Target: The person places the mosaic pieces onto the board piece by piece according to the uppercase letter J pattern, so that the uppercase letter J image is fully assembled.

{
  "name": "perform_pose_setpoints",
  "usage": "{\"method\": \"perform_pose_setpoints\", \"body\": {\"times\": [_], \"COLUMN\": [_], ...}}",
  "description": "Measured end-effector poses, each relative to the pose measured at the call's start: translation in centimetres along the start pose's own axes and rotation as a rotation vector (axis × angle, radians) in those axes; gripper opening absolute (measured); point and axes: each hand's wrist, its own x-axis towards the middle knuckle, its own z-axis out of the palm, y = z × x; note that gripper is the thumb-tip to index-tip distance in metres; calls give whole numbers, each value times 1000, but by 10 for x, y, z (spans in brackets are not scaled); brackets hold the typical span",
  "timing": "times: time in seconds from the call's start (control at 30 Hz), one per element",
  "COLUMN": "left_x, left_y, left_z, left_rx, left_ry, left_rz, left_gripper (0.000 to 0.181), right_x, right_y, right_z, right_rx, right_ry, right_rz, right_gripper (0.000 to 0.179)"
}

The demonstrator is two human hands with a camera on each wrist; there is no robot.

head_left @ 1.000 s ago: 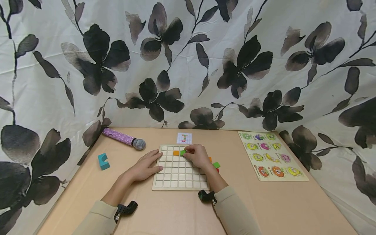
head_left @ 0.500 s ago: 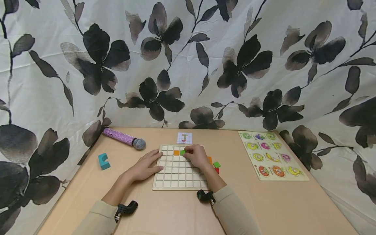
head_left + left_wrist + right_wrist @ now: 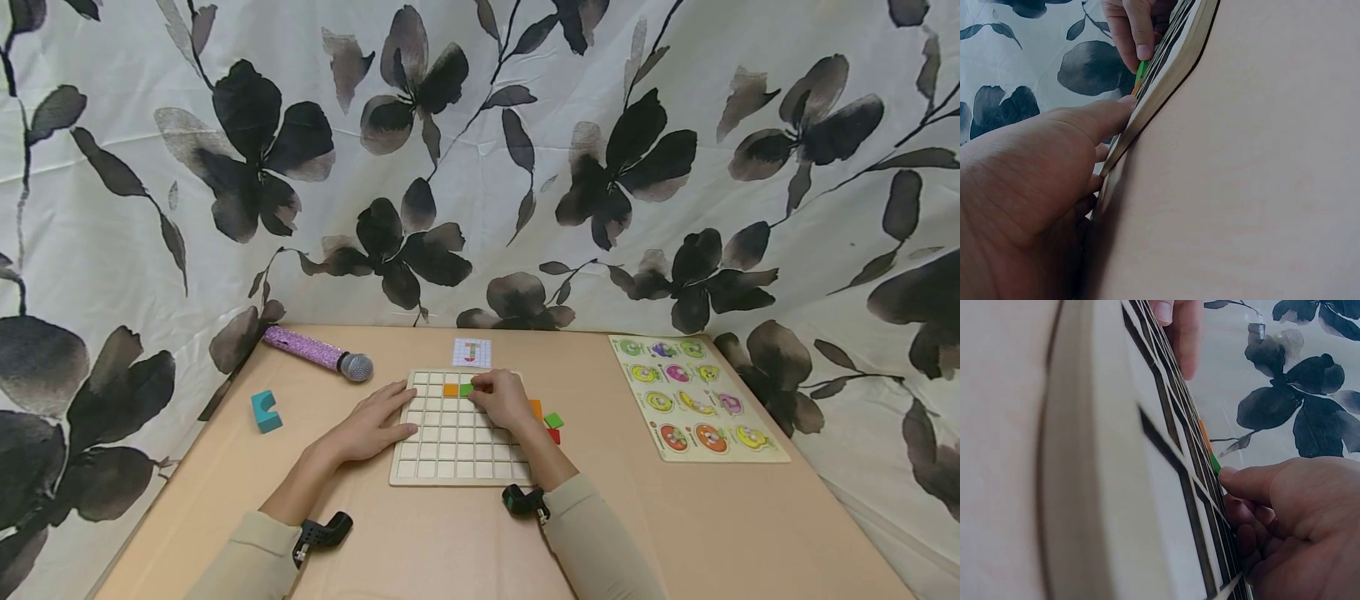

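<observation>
Left hand [image 3: 367, 427] lies outstretched, right hand [image 3: 504, 400] pinches green tile [image 3: 466, 390]; floral cloth [image 3: 480, 183] backs table [image 3: 420, 542].

A glittery purple microphone [image 3: 309, 349] with a grey head lies at the far left of the surface [image 3: 720, 533], a notched teal block [image 3: 262, 410] near it, a fruit-picture sheet [image 3: 697, 402] at the right, and dark-flowered white cloth [image 3: 495, 200] hanging behind.
</observation>
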Motion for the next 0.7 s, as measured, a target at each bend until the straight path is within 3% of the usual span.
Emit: {"method": "perform_pose_setpoints", "body": {"times": [0.7], "left_x": [1], "left_y": [0], "left_z": [-1], "left_rx": [-8], "left_ry": [-14], "left_rz": [-9], "left_gripper": [73], "right_x": [0], "right_y": [-2], "right_z": [-1], "right_rx": [-10], "right_ry": [-21], "right_rz": [-9], "right_gripper": [28]}}
